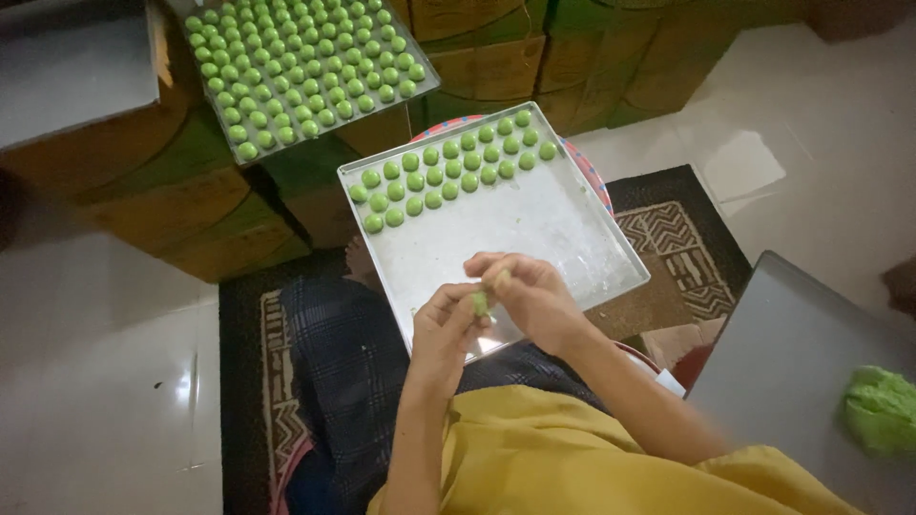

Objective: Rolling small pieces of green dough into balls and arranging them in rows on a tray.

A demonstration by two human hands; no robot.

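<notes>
Currently we pinch a green dough bit (480, 303) between left hand (447, 329) and right hand (530, 296), over the tray (534, 234); three rows of balls (448, 170) laid, most still bare.

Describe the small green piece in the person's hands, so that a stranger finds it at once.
Start at the metal tray on the person's lap. Over its bare near edge, the left hand and right hand meet. The green dough piece sits between them, alone, unlike the balls in rows.

Dough balls (448, 172) in rows on tray's (534, 238) far end, fuller tray (418, 78) behind it on boxes (172, 191)
</notes>
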